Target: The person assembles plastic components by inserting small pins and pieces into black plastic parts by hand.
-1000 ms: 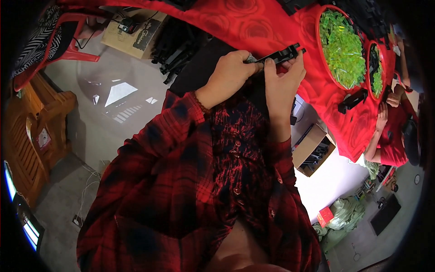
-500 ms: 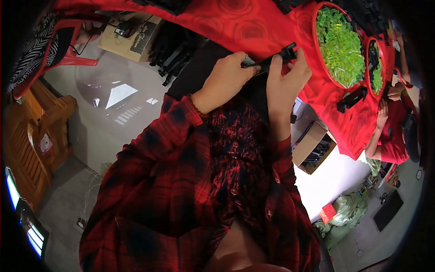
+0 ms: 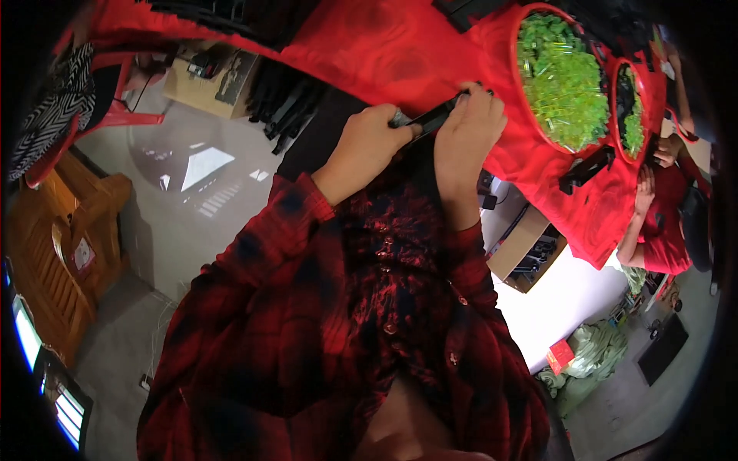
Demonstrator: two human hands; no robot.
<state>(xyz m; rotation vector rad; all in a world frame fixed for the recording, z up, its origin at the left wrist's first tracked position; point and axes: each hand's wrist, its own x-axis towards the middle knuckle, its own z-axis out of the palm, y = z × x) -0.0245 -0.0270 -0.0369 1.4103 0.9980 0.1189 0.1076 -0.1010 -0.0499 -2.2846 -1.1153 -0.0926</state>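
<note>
A slim, black, bar-shaped plastic piece (image 3: 435, 120) spans my two hands above the near edge of the red-covered table (image 3: 369, 46). My left hand (image 3: 361, 150) is closed on its left end, thumb laid along the top. Beside that thumb shows a small greyish bit (image 3: 398, 118) that I cannot make out. My right hand (image 3: 469, 137) wraps round the other end, fingers bent over it and hiding most of that end. To the right stands a red basin (image 3: 516, 81) heaped with small translucent green pieces (image 3: 565, 84).
A smaller red basin (image 3: 617, 127) holds black and green pieces; a black part (image 3: 588, 169) lies before it. Below the table are an open carton (image 3: 507, 257) with black parts, another carton (image 3: 184, 92) and stacked black bars (image 3: 280, 100). A co-worker's arm (image 3: 636, 219) rests at right.
My right fingers, raised and spread before, have folded down over the bar's far end. Both hands sit slightly further left in the picture, and the whole view has shifted a little.
</note>
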